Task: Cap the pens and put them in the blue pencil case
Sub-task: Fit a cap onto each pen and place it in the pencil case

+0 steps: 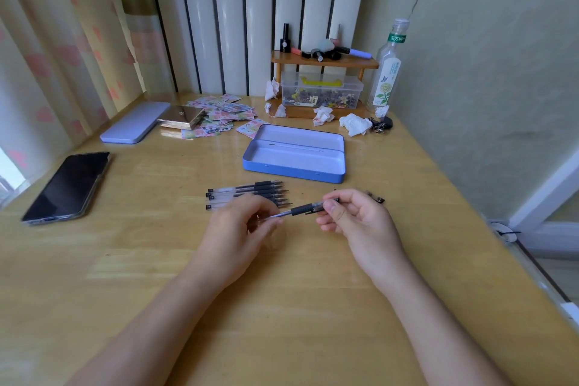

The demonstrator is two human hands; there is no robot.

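A blue pencil case (294,168) lies open in the middle of the desk, with nothing inside it. In front of it, several uncapped black gel pens (247,193) lie side by side, tips to the right. My left hand (238,229) pinches the clear barrel of one pen (299,209) held level above the desk. My right hand (354,216) grips a clear cap (322,206) sitting over that pen's tip end. More caps (377,197) lie on the desk just behind my right hand, partly hidden.
A black phone (67,186) lies at the left. A lilac tin lid (134,122), a small gold box (183,116) and scattered stickers (219,116) sit behind. Crumpled tissues (355,124), a wooden shelf (322,61), a clear storage box (321,92) and a bottle (388,69) stand at the back right.
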